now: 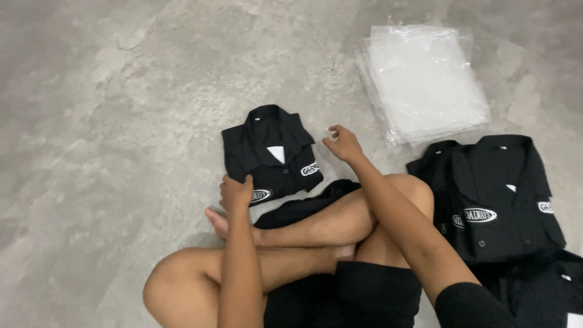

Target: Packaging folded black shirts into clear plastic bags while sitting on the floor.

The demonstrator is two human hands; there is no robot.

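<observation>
One folded black shirt (270, 159) is half-bagged: left hand (235, 192) pins it, right hand (343, 143) pinches the clear bag (331, 133); unbagged shirts (492, 197) wait right.

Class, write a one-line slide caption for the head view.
Left hand and right hand hold a folded black shirt on the floor.

Soft even light (slight glare), sharp.

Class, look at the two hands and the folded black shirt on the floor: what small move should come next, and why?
Probably draw the clear bag further over the folded shirt. The left hand pins the shirt's near edge, while the right hand pinches thin clear plastic at its far right corner. A stack of clear bags lies beyond, and unbagged shirts sit at right.
</observation>
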